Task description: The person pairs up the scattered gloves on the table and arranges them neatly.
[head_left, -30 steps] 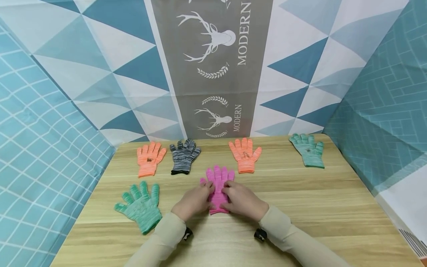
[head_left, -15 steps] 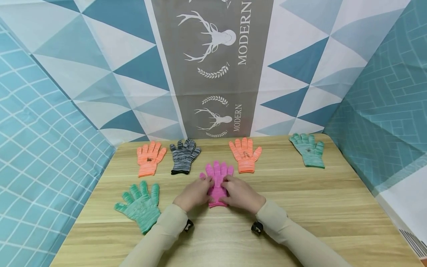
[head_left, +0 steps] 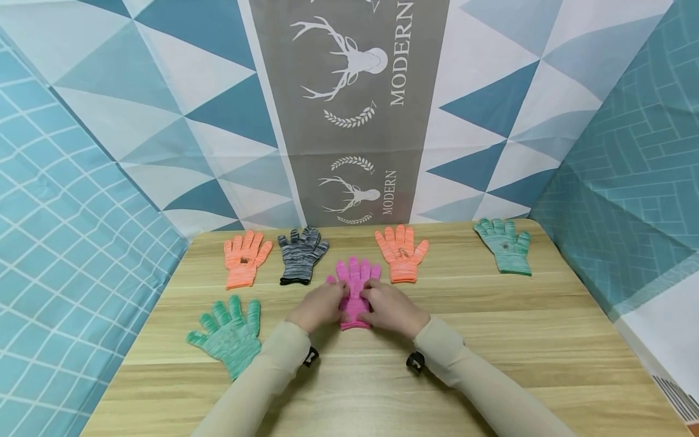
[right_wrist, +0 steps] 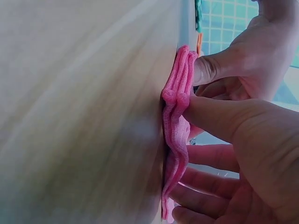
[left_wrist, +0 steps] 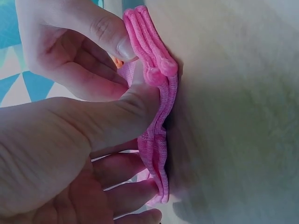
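A pink knitted glove (head_left: 356,297) lies on the table in front of the person, its fingers pointing away. From its left side the left hand (head_left: 318,306) holds it with bent fingers, thumb close to the cuff. The right hand (head_left: 394,308) grips the opposite side in the same way. Seen edge-on in the left wrist view, the glove's cuff (left_wrist: 161,100) has several layers, and the left thumb touches it. In the right wrist view the cuff (right_wrist: 175,121) lies close along the tabletop, under the right thumb. Some fingertips are hidden behind the glove.
Behind stand an orange glove (head_left: 244,261), a grey-black glove (head_left: 299,258), another orange glove (head_left: 401,255) and a green glove (head_left: 506,247). A larger green glove (head_left: 229,337) lies beside the left forearm. Patterned cloth (head_left: 355,121) borders the wooden table (head_left: 524,358).
Both hands have slid the pink glove forward over the table, away from the person, keeping their hold on its sides. The other gloves have stayed in place.
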Tool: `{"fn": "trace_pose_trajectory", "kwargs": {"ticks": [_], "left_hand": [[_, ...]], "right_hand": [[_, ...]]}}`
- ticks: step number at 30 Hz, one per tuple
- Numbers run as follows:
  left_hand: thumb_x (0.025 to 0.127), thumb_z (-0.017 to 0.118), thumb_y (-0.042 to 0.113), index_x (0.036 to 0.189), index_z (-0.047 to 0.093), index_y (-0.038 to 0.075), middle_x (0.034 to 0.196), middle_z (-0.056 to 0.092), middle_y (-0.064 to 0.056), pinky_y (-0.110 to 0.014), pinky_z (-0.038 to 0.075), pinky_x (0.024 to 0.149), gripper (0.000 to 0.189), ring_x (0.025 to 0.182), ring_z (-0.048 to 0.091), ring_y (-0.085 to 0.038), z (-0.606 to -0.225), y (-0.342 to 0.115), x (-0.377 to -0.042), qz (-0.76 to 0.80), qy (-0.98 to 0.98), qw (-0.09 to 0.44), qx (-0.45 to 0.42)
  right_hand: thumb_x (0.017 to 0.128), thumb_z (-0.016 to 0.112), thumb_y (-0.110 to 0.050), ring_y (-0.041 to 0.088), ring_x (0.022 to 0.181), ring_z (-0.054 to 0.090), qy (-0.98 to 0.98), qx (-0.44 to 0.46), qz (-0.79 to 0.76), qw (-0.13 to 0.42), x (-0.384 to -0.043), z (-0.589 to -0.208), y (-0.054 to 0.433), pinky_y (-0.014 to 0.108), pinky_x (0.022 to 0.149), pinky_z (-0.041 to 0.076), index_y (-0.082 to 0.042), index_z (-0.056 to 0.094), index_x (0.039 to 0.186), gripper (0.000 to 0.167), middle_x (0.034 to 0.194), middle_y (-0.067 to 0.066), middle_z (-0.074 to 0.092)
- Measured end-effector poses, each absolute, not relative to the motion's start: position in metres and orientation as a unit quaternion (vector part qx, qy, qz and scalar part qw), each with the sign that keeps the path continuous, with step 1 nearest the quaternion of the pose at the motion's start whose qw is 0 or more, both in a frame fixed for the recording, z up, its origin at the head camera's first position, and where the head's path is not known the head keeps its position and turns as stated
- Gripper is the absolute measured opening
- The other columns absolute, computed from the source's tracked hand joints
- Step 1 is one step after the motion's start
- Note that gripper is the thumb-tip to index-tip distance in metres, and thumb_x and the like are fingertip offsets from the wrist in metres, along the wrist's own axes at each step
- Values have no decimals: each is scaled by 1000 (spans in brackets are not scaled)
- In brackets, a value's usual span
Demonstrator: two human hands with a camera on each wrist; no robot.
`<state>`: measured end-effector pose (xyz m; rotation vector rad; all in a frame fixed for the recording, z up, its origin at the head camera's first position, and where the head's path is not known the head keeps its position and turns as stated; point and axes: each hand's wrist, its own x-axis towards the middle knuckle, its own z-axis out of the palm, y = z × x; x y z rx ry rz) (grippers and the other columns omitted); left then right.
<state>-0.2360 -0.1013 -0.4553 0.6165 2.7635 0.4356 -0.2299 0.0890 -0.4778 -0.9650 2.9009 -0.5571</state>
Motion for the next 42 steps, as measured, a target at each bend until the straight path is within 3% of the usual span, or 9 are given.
{"fn": "trace_pose_trajectory", "kwargs": {"ticks": [5, 13, 17, 20, 24, 28, 30, 34, 42], "left_hand": [[82, 86, 18, 94, 66, 11, 139, 63, -18, -42, 55, 81, 24, 92, 63, -25, -456, -101, -241, 141, 957, 140, 213], [82, 86, 21, 97, 68, 10, 137, 64, -17, -41, 55, 83, 26, 90, 62, -23, -454, -101, -248, 131, 958, 142, 210], [81, 87, 21, 96, 67, 11, 105, 69, -8, -38, 53, 78, 27, 82, 57, -20, -457, -102, -253, 131, 959, 143, 208], [81, 87, 18, 94, 66, 11, 83, 56, -1, -35, 47, 72, 25, 75, 49, -18, -457, -101, -257, 135, 958, 142, 210], [82, 86, 14, 93, 66, 9, 86, 60, -5, -36, 47, 73, 23, 75, 48, -18, -454, -100, -260, 140, 956, 144, 213], [82, 86, 12, 91, 66, 9, 105, 70, -13, -36, 49, 75, 22, 75, 50, -18, -455, -100, -264, 142, 956, 138, 217], [82, 86, 11, 89, 65, 9, 102, 69, -13, -35, 47, 74, 22, 75, 48, -18, -457, -101, -267, 141, 956, 136, 220], [82, 84, 7, 88, 64, 9, 79, 56, -5, -34, 44, 71, 21, 74, 46, -18, -458, -101, -270, 147, 954, 136, 222], [81, 84, 5, 87, 66, 8, 75, 53, -1, -31, 45, 66, 19, 71, 48, -17, -456, -102, -279, 171, 953, 144, 204]], "right_hand": [[88, 82, -37, 29, 109, 68, 934, -307, -180, 22, -234, -478, 87, 41, 96, 57, -1, 74, 118, 48, 130, 18, 65], [90, 80, -35, 29, 109, 68, 936, -300, -182, 28, -238, -476, 86, 41, 94, 59, 1, 73, 119, 47, 133, 19, 63], [91, 79, -35, 32, 117, 66, 936, -299, -184, 34, -242, -477, 85, 42, 99, 57, 2, 71, 123, 49, 137, 21, 61], [92, 79, -34, 33, 120, 65, 936, -294, -189, 42, -244, -476, 85, 44, 101, 55, 2, 70, 125, 50, 139, 22, 60], [91, 80, -32, 32, 115, 66, 935, -293, -197, 41, -248, -475, 84, 44, 99, 56, 2, 71, 123, 48, 133, 22, 63], [90, 81, -31, 29, 106, 67, 935, -294, -195, 33, -251, -474, 83, 42, 94, 58, 2, 72, 118, 44, 127, 20, 66], [90, 80, -31, 28, 104, 67, 936, -293, -191, 31, -252, -475, 83, 41, 93, 58, 1, 72, 118, 43, 126, 19, 66], [91, 80, -32, 28, 105, 67, 939, -289, -187, 33, -256, -477, 82, 41, 94, 58, 0, 71, 120, 45, 126, 18, 66], [91, 80, -30, 26, 102, 66, 940, -283, -188, 39, -265, -477, 80, 40, 91, 58, 0, 71, 117, 41, 126, 18, 65]]}}
